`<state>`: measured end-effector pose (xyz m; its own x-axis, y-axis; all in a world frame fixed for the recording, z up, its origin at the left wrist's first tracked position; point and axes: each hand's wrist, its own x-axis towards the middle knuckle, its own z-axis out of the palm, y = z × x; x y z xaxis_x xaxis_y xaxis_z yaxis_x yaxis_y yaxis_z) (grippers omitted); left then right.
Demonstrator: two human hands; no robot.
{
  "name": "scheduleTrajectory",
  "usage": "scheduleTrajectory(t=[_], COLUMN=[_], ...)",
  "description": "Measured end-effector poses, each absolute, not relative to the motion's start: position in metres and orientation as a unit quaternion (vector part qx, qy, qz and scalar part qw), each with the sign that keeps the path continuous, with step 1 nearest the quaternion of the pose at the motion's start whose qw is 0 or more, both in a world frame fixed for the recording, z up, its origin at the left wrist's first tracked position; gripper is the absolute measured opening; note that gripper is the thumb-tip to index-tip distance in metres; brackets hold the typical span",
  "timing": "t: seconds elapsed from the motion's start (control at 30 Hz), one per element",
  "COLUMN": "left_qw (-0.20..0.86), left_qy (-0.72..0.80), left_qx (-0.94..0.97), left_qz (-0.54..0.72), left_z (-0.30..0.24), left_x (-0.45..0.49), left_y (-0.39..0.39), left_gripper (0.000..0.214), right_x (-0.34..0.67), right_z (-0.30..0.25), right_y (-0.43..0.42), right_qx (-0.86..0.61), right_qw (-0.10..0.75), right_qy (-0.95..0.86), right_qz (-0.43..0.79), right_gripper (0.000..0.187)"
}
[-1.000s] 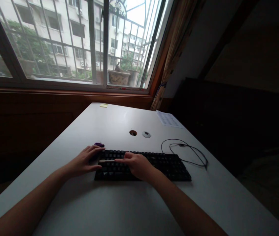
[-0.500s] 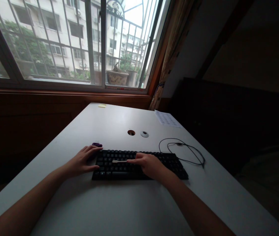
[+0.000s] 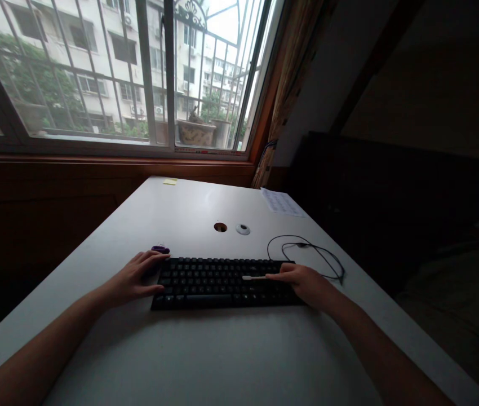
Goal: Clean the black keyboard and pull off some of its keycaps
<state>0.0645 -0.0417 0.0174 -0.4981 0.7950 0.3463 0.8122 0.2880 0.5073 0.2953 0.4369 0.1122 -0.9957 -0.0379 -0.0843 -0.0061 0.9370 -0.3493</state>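
A black keyboard (image 3: 209, 282) lies across the white table. At its left end is my left hand (image 3: 138, 276), thumb and fingers spread around that end and holding it. My right hand (image 3: 302, 282) is over the keyboard's right part, with its fingers closed on a slim pale toothbrush (image 3: 254, 277). The brush head points left and lies over the keys; whether its bristles touch them is too small to tell. Just behind my left fingers sits a small dark purple object (image 3: 160, 249), partly hidden.
A black cable (image 3: 324, 254) loops behind the keyboard's right end. Farther back are a round hole (image 3: 220, 227) in the table, a white round cover (image 3: 243, 229), a printed sheet (image 3: 282, 202) and a yellow sticky note (image 3: 170, 181). A barred window (image 3: 96, 73) stands beyond.
My right hand has moved right along the keyboard with the toothbrush, from the middle keys toward the right end. My left hand keeps its place on the keyboard; the view has shifted slightly.
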Motion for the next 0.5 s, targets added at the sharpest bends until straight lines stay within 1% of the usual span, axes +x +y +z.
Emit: scheduleTrajectory(t=[0.13,0.33,0.5], left_qw=[0.021,0.031,0.026], left_qy=[-0.8,-0.8,-0.799], left_qx=[-0.505,-0.506,-0.509], left_qz=[-0.324,-0.322,-0.32], left_z=[0.016,0.014,0.014], left_x=[0.063,0.06,0.06], left_y=[-0.042,-0.043,-0.042], left_gripper=[0.072,0.072,0.072], right_x=[0.314,0.339,0.337], right_z=[0.114,0.118,0.112], right_y=[0.469,0.508,0.505], right_qx=[0.028,0.065,0.046], right_qw=[0.028,-0.021,-0.057], right_qy=[0.982,0.973,0.964], right_qz=[-0.185,-0.219,-0.257], right_gripper=[0.049,0.053,0.051])
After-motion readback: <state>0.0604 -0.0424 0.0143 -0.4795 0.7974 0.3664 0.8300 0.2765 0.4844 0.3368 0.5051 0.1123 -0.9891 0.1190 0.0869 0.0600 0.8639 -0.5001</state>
